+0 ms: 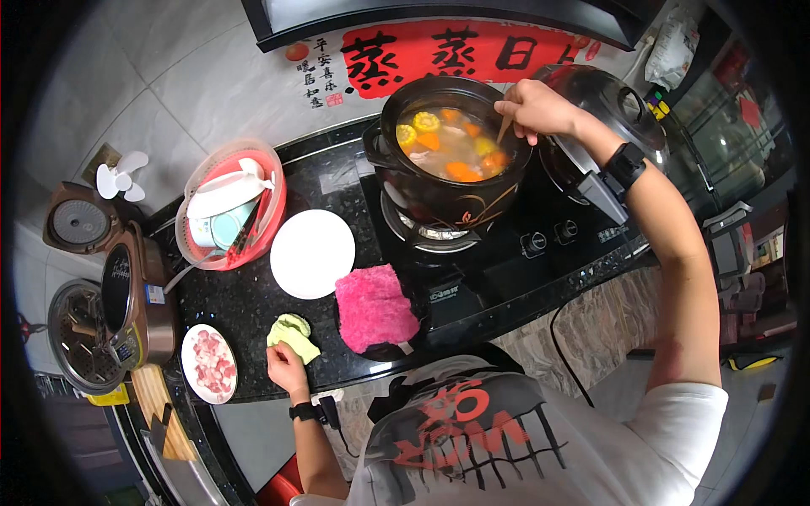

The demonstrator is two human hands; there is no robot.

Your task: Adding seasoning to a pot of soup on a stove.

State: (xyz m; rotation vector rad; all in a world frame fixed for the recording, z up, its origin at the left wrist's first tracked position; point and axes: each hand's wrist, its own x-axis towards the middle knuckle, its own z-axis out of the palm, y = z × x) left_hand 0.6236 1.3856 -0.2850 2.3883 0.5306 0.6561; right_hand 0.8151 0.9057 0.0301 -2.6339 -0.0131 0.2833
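Observation:
My right hand [535, 111] grips the handle of a brown utensil [504, 129], probably wooden, that dips into a black stew pot [443, 199]. Its lower end is hidden in the broth. Corn pieces [426, 121], orange chunks that look like carrot [464, 171] and pale bits of meat sit in the cloudy soup [446, 150]. The pot stands uncovered on the left burner [395, 218] of a black glass gas hob. On the counter, my left hand [286, 368] pinches the near edge of a crumpled yellow-green cloth [294, 333].
A pink fluffy cloth [374, 308] and a white plate [312, 254] lie left of the hob. Raw meat pieces fill an oval dish [190, 345]. Beyond are a red basket of dishes [276, 218] and an open rice cooker [161, 329]. A lidded pan [585, 95] occupies the right burner.

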